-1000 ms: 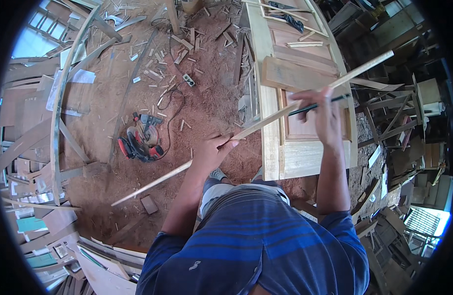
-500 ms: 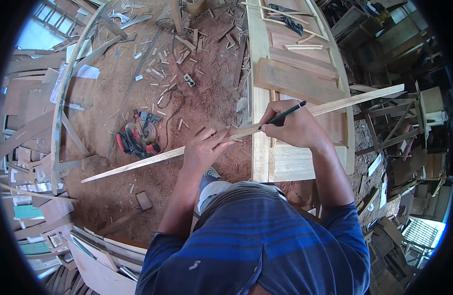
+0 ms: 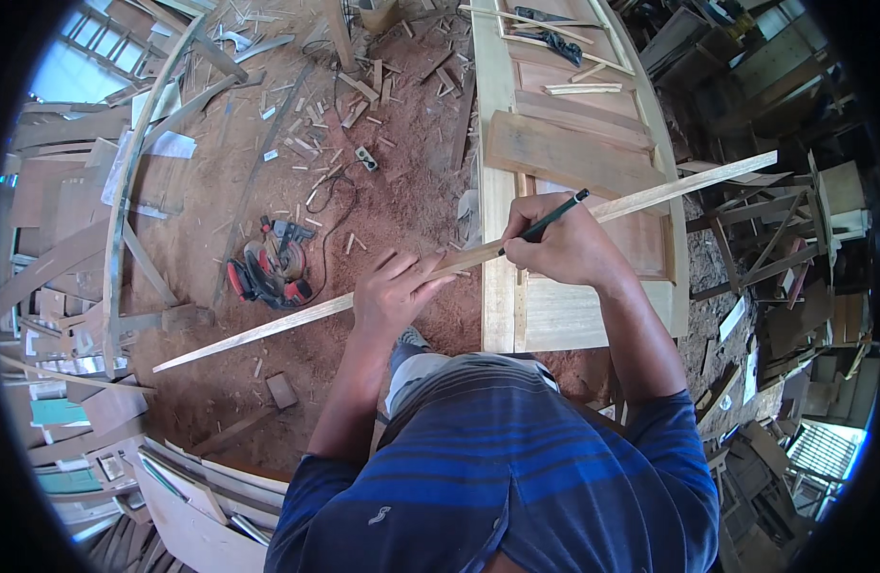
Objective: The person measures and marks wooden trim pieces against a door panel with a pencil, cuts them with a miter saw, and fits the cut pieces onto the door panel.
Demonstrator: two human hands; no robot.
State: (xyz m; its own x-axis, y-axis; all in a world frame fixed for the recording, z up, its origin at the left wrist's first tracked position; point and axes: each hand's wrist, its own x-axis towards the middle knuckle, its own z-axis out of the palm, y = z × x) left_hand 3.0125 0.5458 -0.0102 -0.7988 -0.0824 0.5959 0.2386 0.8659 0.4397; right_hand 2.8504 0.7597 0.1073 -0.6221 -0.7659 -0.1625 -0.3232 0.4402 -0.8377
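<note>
The left hand [image 3: 392, 291] grasps a long pale wooden strip [image 3: 475, 256], fingers over the far side and thumb on the near side; the right hand [image 3: 559, 241] pinches a dark pen [image 3: 557, 216], its tip pointing down at the strip just right of the left hand's grip, though whether it touches the wood is hard to tell at this size; the strip slants through both hands, one end reaching down and left of the left grip, the other up and right past the right hand; beneath the right hand lies a panelled wooden door [image 3: 569, 315], with a thick board [image 3: 564, 156] across it just beyond that grip; left of the left hand and a little farther off, a red-and-black power tool [image 3: 268, 267] sits on the dusty floor [image 3: 402, 210], wood scraps [image 3: 352, 115] scattered beyond it.
</note>
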